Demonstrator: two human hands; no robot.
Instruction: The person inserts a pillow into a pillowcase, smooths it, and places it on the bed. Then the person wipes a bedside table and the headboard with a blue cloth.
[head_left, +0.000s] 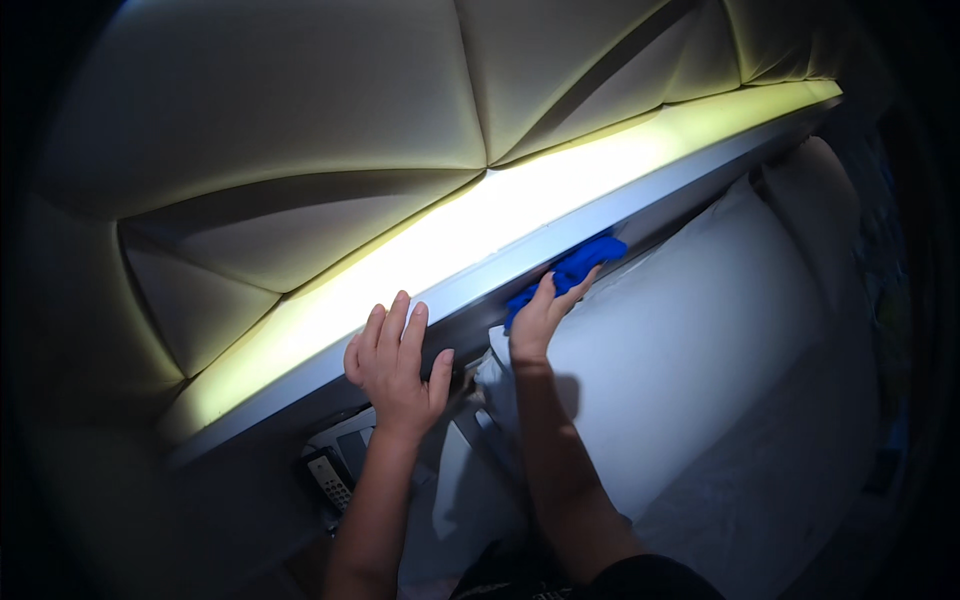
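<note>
My right hand (538, 321) grips a bunched blue cloth (581, 264) and presses it to the shaded front panel (652, 223) beneath the ledge. The ledge (517, 206) is long, pale and brightly lit along its top. Resting against its front edge is my left hand (401, 364), fingers spread, with nothing in it. Just below the cloth lies a white pillow (675, 337) on the bed. The thumb and one finger of my right hand show; its other fingers are partly hidden.
Behind the ledge rises a padded wall panel (300, 97) with angular seams. A telephone (328, 480) sits on a nightstand below my left hand. Another pillow (814, 202) lies at the far right. The picture's outer rim is dark.
</note>
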